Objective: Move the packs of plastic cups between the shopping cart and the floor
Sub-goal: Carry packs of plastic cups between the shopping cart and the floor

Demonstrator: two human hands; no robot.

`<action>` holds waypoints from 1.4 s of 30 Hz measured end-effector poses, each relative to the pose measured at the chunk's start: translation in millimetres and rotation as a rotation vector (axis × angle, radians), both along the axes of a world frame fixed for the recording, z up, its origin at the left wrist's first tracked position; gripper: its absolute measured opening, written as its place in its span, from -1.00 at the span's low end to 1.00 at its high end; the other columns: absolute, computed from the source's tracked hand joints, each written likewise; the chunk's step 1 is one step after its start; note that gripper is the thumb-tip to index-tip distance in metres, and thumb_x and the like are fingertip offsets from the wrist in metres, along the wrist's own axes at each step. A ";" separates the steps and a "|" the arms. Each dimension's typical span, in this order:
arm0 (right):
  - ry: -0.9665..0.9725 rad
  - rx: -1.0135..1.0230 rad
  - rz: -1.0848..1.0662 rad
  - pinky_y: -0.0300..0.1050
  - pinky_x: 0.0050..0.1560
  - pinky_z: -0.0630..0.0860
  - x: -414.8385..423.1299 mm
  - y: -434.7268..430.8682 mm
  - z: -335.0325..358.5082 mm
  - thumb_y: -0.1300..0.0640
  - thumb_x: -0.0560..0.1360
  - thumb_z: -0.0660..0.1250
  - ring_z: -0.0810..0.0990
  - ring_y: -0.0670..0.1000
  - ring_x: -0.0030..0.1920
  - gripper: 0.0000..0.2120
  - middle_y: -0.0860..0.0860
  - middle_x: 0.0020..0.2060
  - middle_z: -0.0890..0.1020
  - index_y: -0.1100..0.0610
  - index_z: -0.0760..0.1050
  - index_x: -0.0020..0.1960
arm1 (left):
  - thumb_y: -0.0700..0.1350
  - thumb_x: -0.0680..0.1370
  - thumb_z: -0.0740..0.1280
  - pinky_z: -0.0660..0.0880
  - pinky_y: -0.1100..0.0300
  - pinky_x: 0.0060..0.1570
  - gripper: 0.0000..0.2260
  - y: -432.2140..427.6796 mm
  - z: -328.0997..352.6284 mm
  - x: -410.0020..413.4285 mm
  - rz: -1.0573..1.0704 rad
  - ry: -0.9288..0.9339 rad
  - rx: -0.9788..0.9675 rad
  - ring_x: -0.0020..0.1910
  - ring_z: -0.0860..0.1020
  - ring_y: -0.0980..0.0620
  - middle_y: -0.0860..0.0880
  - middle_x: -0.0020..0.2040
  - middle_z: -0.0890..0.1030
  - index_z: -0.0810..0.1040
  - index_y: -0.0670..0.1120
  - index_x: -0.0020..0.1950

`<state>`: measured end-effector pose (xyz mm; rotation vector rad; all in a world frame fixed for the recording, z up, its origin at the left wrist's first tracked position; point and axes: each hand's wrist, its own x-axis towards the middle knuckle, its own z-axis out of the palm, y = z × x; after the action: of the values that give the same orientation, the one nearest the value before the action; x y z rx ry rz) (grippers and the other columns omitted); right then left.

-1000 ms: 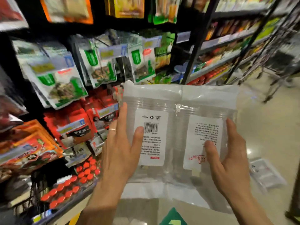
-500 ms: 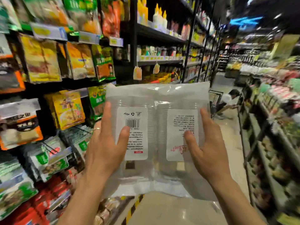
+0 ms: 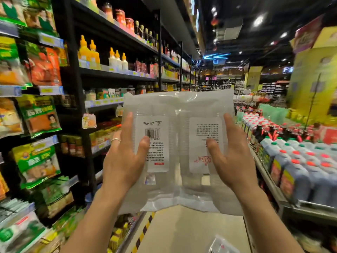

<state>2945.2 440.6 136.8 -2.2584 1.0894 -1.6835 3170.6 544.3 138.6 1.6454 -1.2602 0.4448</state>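
Observation:
Two clear packs of plastic cups [image 3: 177, 154], side by side with white labels facing me, are held up at chest height in the middle of the aisle. My left hand [image 3: 124, 159] grips the left pack's edge, thumb across the barcode label. My right hand [image 3: 231, 161] grips the right pack's edge, thumb on its label. Another clear pack [image 3: 221, 245] lies on the floor at the bottom edge of view. No shopping cart is in sight.
Tall black shelves [image 3: 76, 110] full of snack bags and sauce bottles line the left side. A low display of dark bottles [image 3: 299, 161] runs along the right. The pale floor [image 3: 191, 230] of the aisle stretches ahead between them.
The view has swung up and to the right, from the low snack shelves to looking down the aisle. Both hands keep the same hold on the packs, now raised higher.

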 end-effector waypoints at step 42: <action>-0.066 0.081 -1.603 -0.08 0.09 0.42 -270.5 -55.2 -15.1 -0.08 0.57 0.26 0.37 -0.02 0.30 -0.33 -0.03 0.48 0.25 -0.19 -0.01 0.57 | 0.26 0.50 0.02 0.41 -0.09 0.09 -0.36 -368.8 -17.0 -390.8 -1.518 0.000 0.095 0.34 0.37 -0.18 -0.12 0.46 0.32 -0.15 0.32 0.55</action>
<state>2674.7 385.4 121.7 -0.9647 3.2188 -1.7571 2779.7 175.5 121.6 0.3833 -2.0990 -0.5592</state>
